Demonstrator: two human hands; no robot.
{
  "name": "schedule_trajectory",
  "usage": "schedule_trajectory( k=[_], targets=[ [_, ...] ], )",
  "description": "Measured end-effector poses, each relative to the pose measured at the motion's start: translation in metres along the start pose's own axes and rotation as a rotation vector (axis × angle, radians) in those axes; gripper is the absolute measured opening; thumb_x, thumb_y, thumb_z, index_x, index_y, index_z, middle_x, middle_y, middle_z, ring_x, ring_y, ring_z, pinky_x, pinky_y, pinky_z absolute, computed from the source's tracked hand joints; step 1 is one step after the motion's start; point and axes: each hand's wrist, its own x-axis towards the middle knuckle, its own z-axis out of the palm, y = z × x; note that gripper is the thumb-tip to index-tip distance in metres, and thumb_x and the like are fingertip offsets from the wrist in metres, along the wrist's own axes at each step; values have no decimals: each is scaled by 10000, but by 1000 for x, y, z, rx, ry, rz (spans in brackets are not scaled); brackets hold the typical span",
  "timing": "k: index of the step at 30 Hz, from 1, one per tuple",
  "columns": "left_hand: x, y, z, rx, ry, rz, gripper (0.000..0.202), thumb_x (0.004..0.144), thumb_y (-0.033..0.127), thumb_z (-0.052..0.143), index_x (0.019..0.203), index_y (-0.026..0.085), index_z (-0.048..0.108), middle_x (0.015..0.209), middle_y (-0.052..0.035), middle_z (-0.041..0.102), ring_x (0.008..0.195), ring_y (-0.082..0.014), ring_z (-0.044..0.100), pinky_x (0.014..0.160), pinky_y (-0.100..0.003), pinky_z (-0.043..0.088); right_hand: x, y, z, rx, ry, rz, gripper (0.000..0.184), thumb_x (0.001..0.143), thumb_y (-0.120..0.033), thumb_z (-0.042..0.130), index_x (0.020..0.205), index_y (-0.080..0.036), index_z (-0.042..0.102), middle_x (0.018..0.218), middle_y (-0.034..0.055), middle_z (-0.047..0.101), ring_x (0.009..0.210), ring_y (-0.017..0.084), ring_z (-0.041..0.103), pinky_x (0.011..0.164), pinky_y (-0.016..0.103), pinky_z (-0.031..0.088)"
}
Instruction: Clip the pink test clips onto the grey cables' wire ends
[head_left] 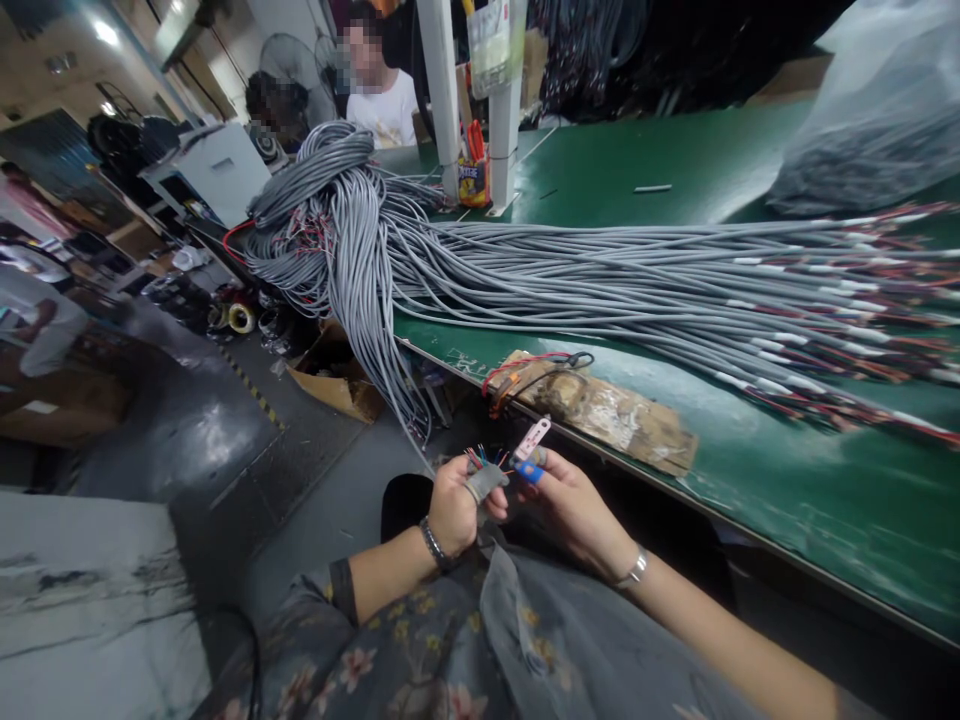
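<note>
Head view: your left hand (455, 505) pinches coloured wires (480, 458), tips fanned above its thumb; your right hand (576, 497), fingertips just beside them, grasps a pink strip (533, 439), long axis slanting up and rightward from the fingers

Long grey plastic-sheathed cables (540, 265) lie on the flat green tabletop (795, 490), behind an oblong brown board (615, 415) at its edge
</note>
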Motion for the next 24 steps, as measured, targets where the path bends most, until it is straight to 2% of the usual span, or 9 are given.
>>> schedule_trajectory(
  k=[3, 6, 10, 12, 14, 16, 18, 20, 24],
  targets=[
    [-2, 5, 2, -41, -13, -30, 389, 523, 477, 764, 576, 142, 574, 398, 12, 542, 306, -83, 445, 337, -197, 347, 6, -2, -10, 96, 31, 50, 359, 597, -508, 798, 679, -194, 643, 588, -30, 544, 523, 95, 455, 524, 239, 420],
    [-6, 10, 5, -91, -69, -52, 361, 529, 452, 763, 574, 141, 585, 392, 10, 541, 304, -82, 434, 329, -193, 330, 13, -7, -14, 126, 3, 109, 462, 590, -618, 750, 740, -188, 671, 656, 6, 593, 557, 114, 495, 531, 250, 437],
    [-9, 15, 12, -115, -195, -83, 333, 563, 429, 757, 595, 137, 599, 404, 4, 549, 300, -78, 419, 324, -193, 299, 15, -13, -9, -4, -102, 32, 495, 637, -656, 693, 769, -180, 664, 573, -11, 534, 528, 124, 464, 530, 272, 418],
    [-8, 16, 15, -113, -198, -92, 337, 554, 425, 765, 590, 136, 595, 410, 0, 554, 304, -76, 420, 328, -193, 302, 14, -14, -6, -109, -22, -74, 479, 629, -656, 697, 686, -185, 626, 532, -24, 497, 500, 120, 425, 506, 271, 383],
    [-7, 15, 17, -105, -158, -101, 353, 527, 434, 774, 573, 135, 592, 404, -1, 553, 304, -77, 425, 327, -192, 312, 14, -12, -4, -207, 117, -192, 494, 626, -677, 683, 598, -198, 567, 507, -33, 469, 480, 113, 387, 488, 266, 353],
    [-4, 14, 19, -91, -117, -107, 374, 502, 452, 777, 564, 131, 595, 392, 1, 543, 296, -78, 426, 321, -193, 317, 14, -11, -4, -280, 185, -270, 525, 657, -718, 621, 566, -208, 537, 505, -29, 464, 482, 119, 389, 494, 272, 360],
    [-3, 12, 20, -83, -93, -102, 394, 489, 472, 774, 563, 128, 596, 384, 2, 535, 291, -80, 425, 320, -198, 324, 16, -10, -3, -284, 140, -266, 555, 696, -756, 535, 589, -211, 557, 523, -12, 491, 506, 141, 441, 517, 290, 398],
    [-2, 10, 21, -85, -77, -92, 401, 490, 481, 769, 575, 131, 592, 386, 7, 531, 298, -82, 429, 328, -203, 339, 17, -10, -2, -210, 50, -198, 572, 707, -768, 501, 660, -207, 601, 554, 10, 535, 541, 172, 503, 535, 315, 435],
    [-2, 6, 22, -82, -56, -93, 405, 507, 485, 765, 594, 143, 567, 401, 19, 520, 320, -80, 430, 344, -209, 349, 21, -7, -3, -8, -35, -95, 529, 699, -721, 577, 792, -204, 645, 615, 31, 601, 575, 197, 558, 547, 338, 468]
  ],
)
